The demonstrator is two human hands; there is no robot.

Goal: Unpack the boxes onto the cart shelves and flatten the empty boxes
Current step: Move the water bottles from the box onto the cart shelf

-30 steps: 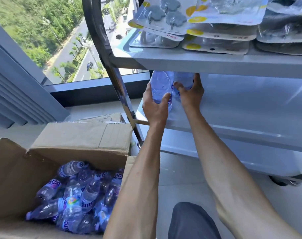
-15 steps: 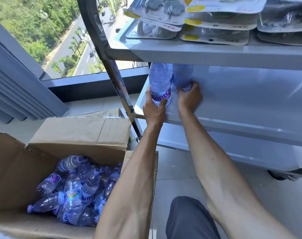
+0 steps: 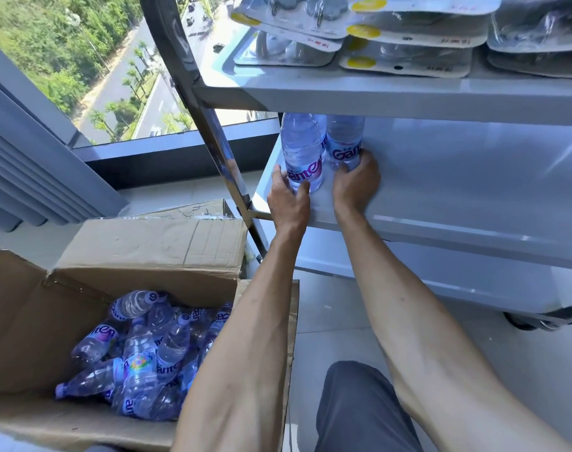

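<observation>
two clear water bottles with purple labels stand upright on the cart's middle shelf [image 3: 441, 177], touching each other. i have my left hand [image 3: 289, 203] curled round the base of the near bottle [image 3: 302, 151], my right hand [image 3: 354, 184] gripping the far bottle [image 3: 345, 141] low down. one open cardboard box [image 3: 147, 252] on the floor — more bottles [image 3: 141, 353] heaped inside, too jumbled to count.

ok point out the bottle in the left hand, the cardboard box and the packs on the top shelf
bottle [image 3: 302, 151], head view, on its clear body above the label
cardboard box [image 3: 154, 246], head view, on the folded-out far flap
packs [image 3: 408, 57], head view, on the front of a middle pack
</observation>
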